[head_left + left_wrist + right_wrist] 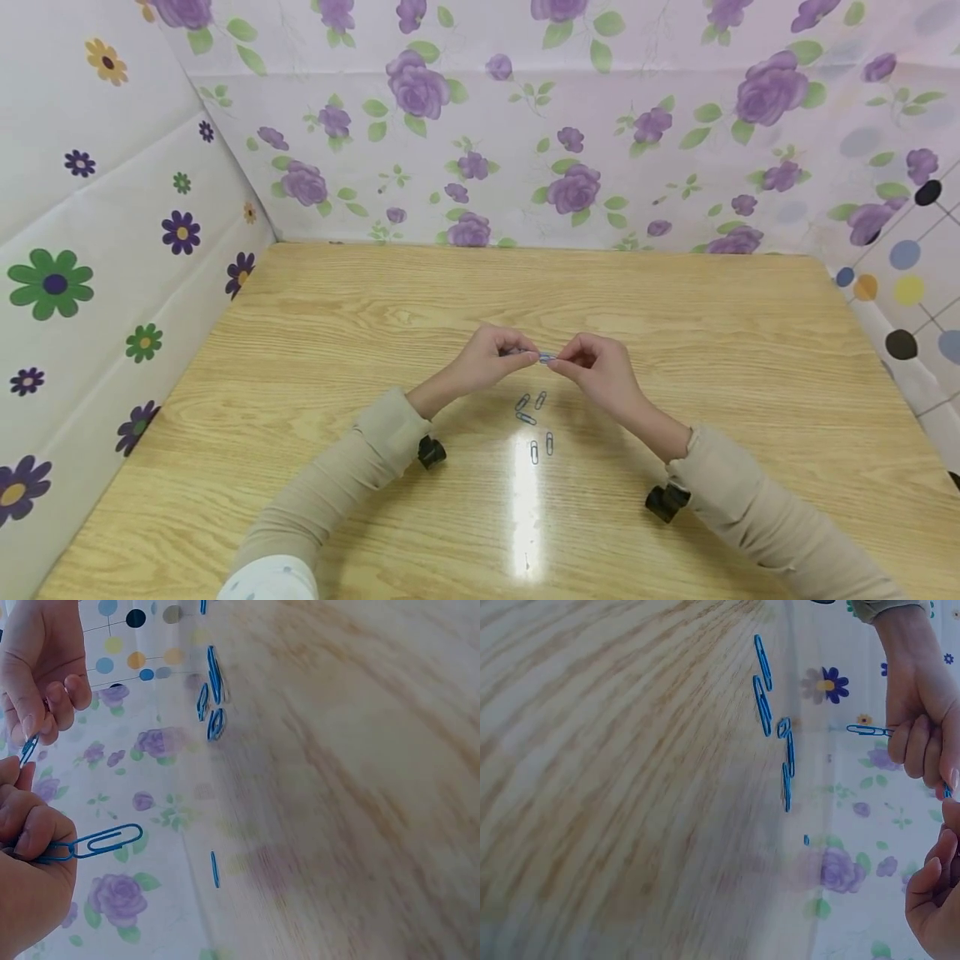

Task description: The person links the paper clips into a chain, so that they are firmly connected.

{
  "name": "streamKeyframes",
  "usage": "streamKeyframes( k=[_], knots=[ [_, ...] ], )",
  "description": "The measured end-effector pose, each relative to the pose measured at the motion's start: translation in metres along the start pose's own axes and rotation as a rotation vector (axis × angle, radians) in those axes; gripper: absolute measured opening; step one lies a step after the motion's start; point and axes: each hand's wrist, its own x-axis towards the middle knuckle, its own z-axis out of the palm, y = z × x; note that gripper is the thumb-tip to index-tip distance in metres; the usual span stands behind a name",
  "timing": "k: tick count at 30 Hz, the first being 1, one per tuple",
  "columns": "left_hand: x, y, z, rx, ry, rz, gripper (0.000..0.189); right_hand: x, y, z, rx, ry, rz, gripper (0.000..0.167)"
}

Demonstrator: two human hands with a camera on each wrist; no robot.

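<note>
Head view: wooden table [375, 533], left hand [491, 360] and right hand [606, 377] above it.
Both pinch blue clip wire [547, 357] between fingertips, clip count unclear; linked clip [107, 840] sticks out of left's curled fingers; loose clips [762, 706] on table.

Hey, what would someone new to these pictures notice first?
Probably the bare left hand and right hand, close together over the middle of the pale wood-grain tabletop, with an oblong blue wire paper clip pinched between them. Then likely the pale backdrop with purple flowers behind the tabletop, and the five loose blue paper clips just below the hands in the head view.
</note>
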Motion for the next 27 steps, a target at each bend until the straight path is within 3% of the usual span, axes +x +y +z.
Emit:
streamKeyframes(
  k=[5, 11, 16, 23, 27],
  knots=[
    [-0.001, 0.0, -0.002, 0.002, 0.003, 0.002, 0.016, -0.001, 0.002, -0.003, -0.069, 0.045, -0.078, 0.01],
    [-0.003, -0.001, -0.005, 0.0, 0.004, -0.018, 0.016, 0.0, 0.001, -0.01, -0.084, 0.056, -0.092, 0.01],
    [-0.003, -0.003, -0.006, -0.038, 0.012, -0.038, 0.014, 0.0, 0.0, -0.013, -0.027, -0.001, -0.067, 0.006],
    [-0.003, -0.003, -0.005, -0.117, -0.028, -0.088, 0.011, 0.001, 0.001, -0.014, 0.069, -0.073, -0.009, 0.007],
    [-0.002, -0.002, -0.004, -0.149, -0.03, -0.073, 0.017, 0.003, 0.001, -0.012, 0.129, -0.107, 0.04, 0.008]
  ],
)
